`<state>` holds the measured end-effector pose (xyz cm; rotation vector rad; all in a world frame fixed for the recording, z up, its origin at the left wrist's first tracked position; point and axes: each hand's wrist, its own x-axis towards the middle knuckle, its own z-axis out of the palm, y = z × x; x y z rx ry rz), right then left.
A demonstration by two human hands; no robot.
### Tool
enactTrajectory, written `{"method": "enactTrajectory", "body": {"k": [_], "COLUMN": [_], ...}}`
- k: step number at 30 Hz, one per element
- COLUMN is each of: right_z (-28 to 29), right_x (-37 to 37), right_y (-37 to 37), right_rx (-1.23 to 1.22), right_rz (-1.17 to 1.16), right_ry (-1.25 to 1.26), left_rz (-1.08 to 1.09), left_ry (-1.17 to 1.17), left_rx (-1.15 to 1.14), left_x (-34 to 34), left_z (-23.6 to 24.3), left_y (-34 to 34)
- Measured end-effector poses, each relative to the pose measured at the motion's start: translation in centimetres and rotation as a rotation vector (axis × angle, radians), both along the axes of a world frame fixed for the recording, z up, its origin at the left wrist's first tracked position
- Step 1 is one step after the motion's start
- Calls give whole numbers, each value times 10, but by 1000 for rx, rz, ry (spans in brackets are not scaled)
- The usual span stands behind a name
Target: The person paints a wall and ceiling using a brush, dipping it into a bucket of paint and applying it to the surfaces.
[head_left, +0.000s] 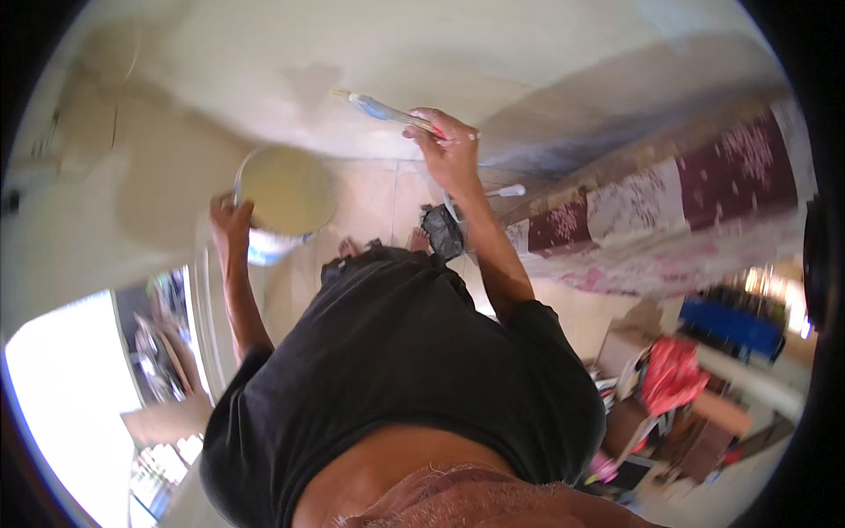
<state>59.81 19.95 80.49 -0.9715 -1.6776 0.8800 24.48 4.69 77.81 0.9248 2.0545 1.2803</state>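
Note:
My right hand (451, 145) grips the handle of a paintbrush (377, 108), raised in front of a pale wall (440, 62). The brush points up and left, with light yellowish bristles and a blue section behind them. Its bristle tip is close to a darker patch (312, 81) on the wall; whether they touch I cannot tell. On the left, my left hand (231, 224) has its fingers closed at the rim of a round bucket (271, 248). Pale yellow paint (289, 189) shows inside the bucket, which has a white and blue outer side.
By my feet on the tiled floor (374, 189) is a crumpled black bag (443, 231), with a white-handled tool (506, 191) beside it. Maroon-and-white patterned fabric (634, 207) runs along the right. Behind lie cardboard boxes, a red plastic bag (672, 377) and a blue box (731, 327).

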Motion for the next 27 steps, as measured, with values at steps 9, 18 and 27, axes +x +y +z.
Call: {"method": "enactTrajectory", "body": {"k": [9,18,27], "right_z": [30,-10,0], "right_x": [-68,-112,-110], "right_y": [10,3,6], "right_rx": [485,519,457], "right_rz": [628,863,760], "right_ry": [-597,-785,-822], "left_rz": [-25,-84,-97], "left_ry": [73,22,49], "left_rx": [1,20,-27], "left_x": [35,48,51], "left_z": [52,70,71], "left_y": [21,22,24]}}
